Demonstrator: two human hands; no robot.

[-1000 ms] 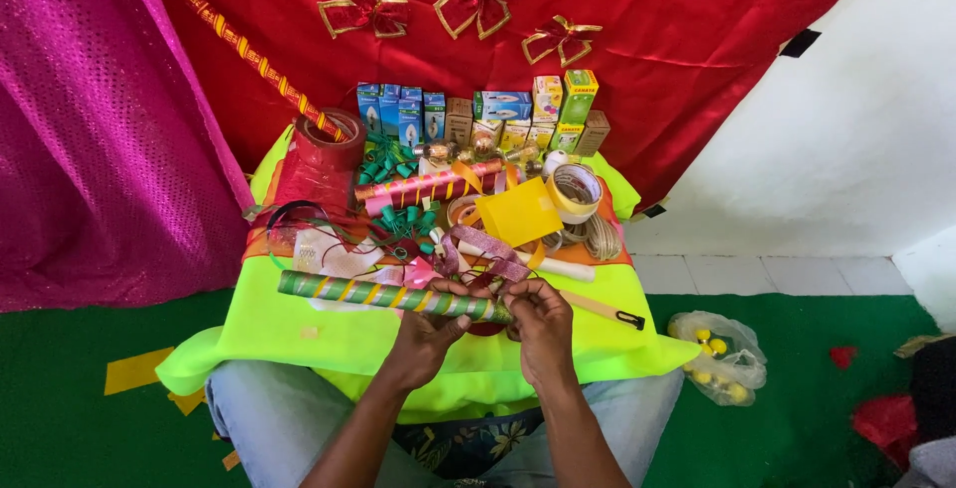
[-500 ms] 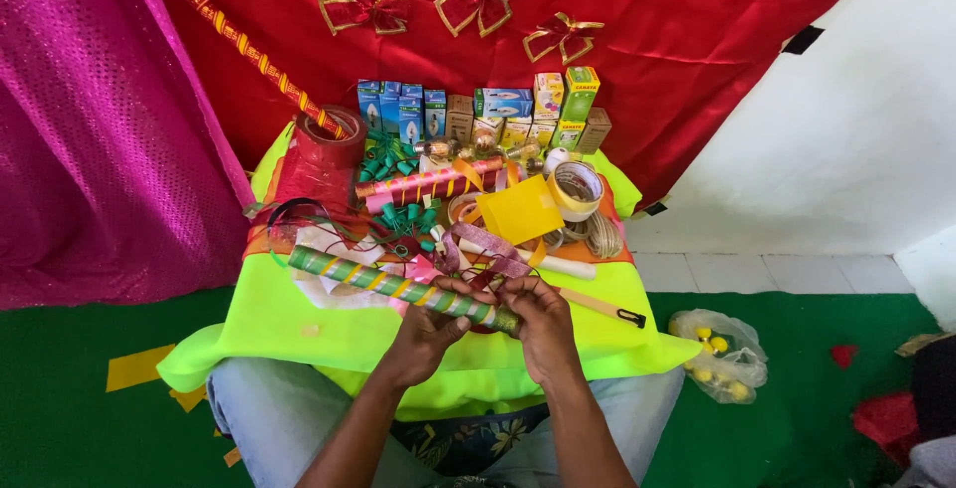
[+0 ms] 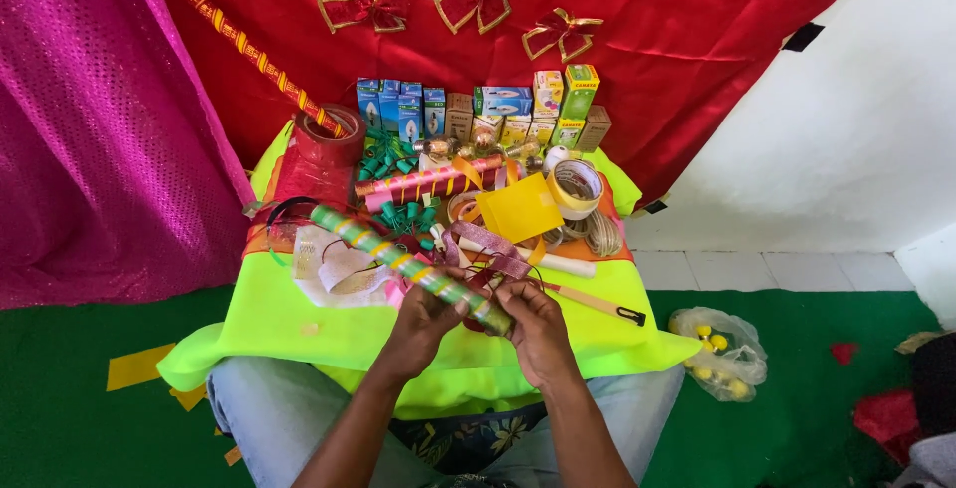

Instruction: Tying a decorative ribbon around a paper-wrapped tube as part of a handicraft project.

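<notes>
A long stick wrapped in green, yellow and pink bands (image 3: 383, 249) slants from the upper left down to my hands. My left hand (image 3: 423, 321) grips it just above its near end. My right hand (image 3: 533, 321) pinches that near end, fingers closed around the tip. Both hands hover over the neon yellow-green cloth (image 3: 284, 319) covering the low table in front of my knees. Pink glitter ribbon (image 3: 488, 247) lies curled just beyond my hands.
A wooden-handled tool (image 3: 597, 304) lies right of my hands. Further back are a yellow paper square (image 3: 518, 211), tape rolls (image 3: 576, 187), a red tape roll (image 3: 329, 139), another wrapped stick (image 3: 438, 177), small boxes (image 3: 478, 115). A bag of yellow balls (image 3: 719, 349) sits on the green floor.
The wrapped stick has swung from lying nearly level across the cloth to slanting steeply, its far end rising toward the back left. My hands stayed at its near end.
</notes>
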